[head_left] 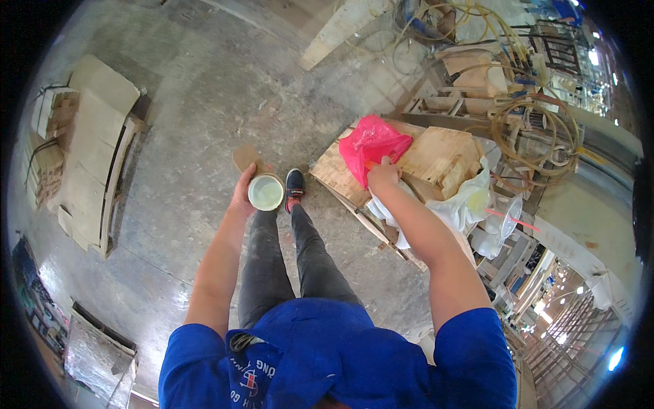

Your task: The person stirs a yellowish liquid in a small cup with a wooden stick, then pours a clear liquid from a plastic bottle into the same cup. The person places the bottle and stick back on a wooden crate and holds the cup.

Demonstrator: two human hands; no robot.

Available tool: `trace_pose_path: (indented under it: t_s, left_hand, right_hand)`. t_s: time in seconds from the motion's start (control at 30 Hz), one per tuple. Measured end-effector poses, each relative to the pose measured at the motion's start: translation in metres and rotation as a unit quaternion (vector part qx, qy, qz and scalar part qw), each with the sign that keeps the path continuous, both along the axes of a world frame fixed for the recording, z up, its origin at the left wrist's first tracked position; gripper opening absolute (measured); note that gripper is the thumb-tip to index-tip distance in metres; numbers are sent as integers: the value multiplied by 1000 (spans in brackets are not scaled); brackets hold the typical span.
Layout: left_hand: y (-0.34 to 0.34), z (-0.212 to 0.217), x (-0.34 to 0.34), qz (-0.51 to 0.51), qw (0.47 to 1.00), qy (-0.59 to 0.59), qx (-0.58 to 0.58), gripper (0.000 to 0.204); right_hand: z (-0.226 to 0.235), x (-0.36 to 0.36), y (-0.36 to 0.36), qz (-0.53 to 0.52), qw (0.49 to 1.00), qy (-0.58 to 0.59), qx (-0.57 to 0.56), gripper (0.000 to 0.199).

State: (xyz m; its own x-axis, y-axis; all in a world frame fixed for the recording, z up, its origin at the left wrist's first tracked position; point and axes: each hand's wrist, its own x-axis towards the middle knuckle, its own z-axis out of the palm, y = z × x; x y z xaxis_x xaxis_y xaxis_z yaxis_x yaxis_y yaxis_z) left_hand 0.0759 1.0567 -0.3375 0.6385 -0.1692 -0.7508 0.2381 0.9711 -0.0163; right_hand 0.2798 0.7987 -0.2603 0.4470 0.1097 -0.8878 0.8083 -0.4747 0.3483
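Observation:
My left hand (244, 195) is wrapped round the side of a small round tub (266, 192), which has a pale, whitish-green content. A flat brown piece (243, 157) sticks out beyond the fingers on that side; its kind is unclear. To the right, my right hand (384, 176) has its fingers closed at the near edge of a bright pink plastic bag (373, 140). A small orange bit (370, 165) shows by those fingertips, too small to name. The bag lies on a wooden board (329, 163), and what it contains is hidden.
Beside the bag are a wooden block (439, 160) and white plastic sheeting (466, 203). A clear plastic cup (509, 217) with a red straw stands further right. Coiled yellowish hoses (501, 136) hang behind. Wood sheets (95, 136) and bundled strips (51, 170) lie at left.

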Motion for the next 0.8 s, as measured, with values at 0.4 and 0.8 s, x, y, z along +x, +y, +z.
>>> trace_pose_path:
  t_s: [0.4, 0.8]
  left_hand:
    - [13, 30, -31, -61, 998, -14, 14, 45]
    - [16, 34, -49, -147, 989, 33, 14, 44]
  right_hand:
    - [62, 55, -1, -194, 967, -56, 153, 25]
    - [25, 56, -44, -281, 907, -212, 232, 48]
